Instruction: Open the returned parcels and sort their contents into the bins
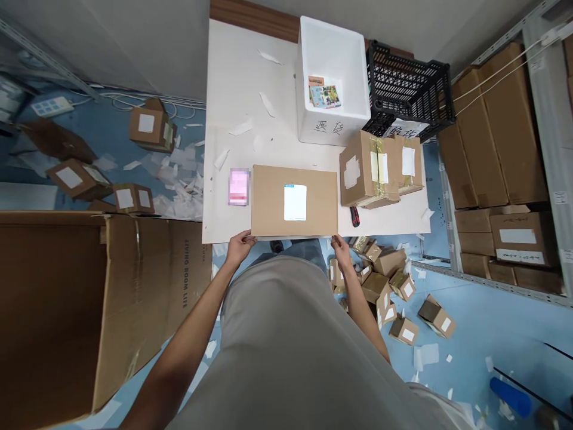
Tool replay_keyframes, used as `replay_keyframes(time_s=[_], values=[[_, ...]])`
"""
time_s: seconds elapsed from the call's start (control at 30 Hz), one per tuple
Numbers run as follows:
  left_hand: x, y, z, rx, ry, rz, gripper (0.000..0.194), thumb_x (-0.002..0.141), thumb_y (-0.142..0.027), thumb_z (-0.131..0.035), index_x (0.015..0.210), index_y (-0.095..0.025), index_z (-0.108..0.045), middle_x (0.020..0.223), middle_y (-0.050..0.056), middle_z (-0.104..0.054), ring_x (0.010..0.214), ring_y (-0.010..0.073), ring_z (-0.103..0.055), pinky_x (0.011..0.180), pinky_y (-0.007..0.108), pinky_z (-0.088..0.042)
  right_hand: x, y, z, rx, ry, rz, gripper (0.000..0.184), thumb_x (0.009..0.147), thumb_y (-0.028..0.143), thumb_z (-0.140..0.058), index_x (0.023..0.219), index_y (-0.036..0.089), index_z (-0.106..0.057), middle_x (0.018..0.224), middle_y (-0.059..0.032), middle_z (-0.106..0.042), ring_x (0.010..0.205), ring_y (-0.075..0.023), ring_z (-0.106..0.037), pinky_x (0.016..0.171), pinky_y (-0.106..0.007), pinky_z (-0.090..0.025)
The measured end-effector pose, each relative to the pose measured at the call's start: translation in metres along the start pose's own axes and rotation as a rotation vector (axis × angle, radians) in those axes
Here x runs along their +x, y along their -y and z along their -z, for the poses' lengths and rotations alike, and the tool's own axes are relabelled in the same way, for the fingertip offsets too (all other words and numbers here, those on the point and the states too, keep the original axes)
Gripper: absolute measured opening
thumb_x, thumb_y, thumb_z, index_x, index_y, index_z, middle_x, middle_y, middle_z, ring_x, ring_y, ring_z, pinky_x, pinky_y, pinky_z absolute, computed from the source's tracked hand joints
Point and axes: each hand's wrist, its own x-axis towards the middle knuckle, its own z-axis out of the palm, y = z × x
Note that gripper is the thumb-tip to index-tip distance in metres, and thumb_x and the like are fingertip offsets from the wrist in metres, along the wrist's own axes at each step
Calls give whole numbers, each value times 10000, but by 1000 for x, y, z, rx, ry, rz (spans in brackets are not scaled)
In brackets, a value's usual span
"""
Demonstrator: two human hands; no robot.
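Observation:
A flat cardboard box (268, 200) with a white label (295, 203) lies at the front edge of the white table (250, 149). At its near left corner, my left hand (240, 247) has its fingers closed on the cardboard. My right hand (341, 251) pinches the near right corner in the same way. Left of the box is a pink item (239, 187), blurred out. A red and black utility knife (355, 217) rests on the right, partly beneath two taped cardboard boxes (367, 170).
Behind stand a white bin (333, 128) with small printed packets inside and a black crate (409, 89). A large open carton (147, 286) takes up the left. Several small boxes (391, 263) and paper scraps litter the blue floor. Shelving (553, 155) holds cartons at right.

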Motion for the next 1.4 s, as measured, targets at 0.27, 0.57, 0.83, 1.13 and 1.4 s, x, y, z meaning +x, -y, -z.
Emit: replay_keyframes(time_s=[0.27, 0.57, 0.83, 1.13, 1.4], values=[[-10, -37, 3, -14, -97, -123, 455, 663, -452, -932, 1003, -163, -840, 1120, 141, -883, 1167, 366, -822, 1166, 518, -633, 10, 27, 23, 49, -130, 36, 765, 755, 773, -842, 1274, 211, -858, 1427, -170, -825, 1437, -420, -707, 1340, -635, -476], [-8, -126, 8, 92, -268, -483, 393, 904, -531, -853, 1084, -186, -907, 1081, 80, -853, 1093, 283, -801, 1066, 400, -664, 34, 124, 60, -141, -254, 356, 606, 993, 691, -754, 1329, 205, -891, 1260, -139, -847, 1232, -339, -766, 1189, -524, -612], [-13, -113, -12, 31, -244, -433, 443, 895, -555, -824, 1070, -154, -886, 1082, 101, -860, 1045, 279, -806, 1045, 404, -672, 36, 104, 61, -124, -276, 295, 635, 961, 734, -752, 1273, 203, -905, 1304, -159, -854, 1289, -363, -764, 1210, -528, -592], [-2, -48, -1, 122, -100, -201, 553, 791, -408, -780, 1272, -136, -804, 1331, 185, -839, 1191, 338, -808, 1117, 487, -658, 25, 34, 56, 8, -215, 99, 769, 833, 699, -719, 1376, 160, -803, 1462, -208, -806, 1405, -403, -722, 1254, -594, -550], [0, -32, -17, 234, 6, -118, 568, 672, -235, -820, 1236, -171, -803, 1343, 152, -831, 1275, 393, -773, 1117, 504, -666, 21, 13, 16, 50, -82, 21, 642, 744, 623, -780, 1252, 232, -801, 1202, -142, -875, 1293, -383, -730, 1234, -571, -524]])
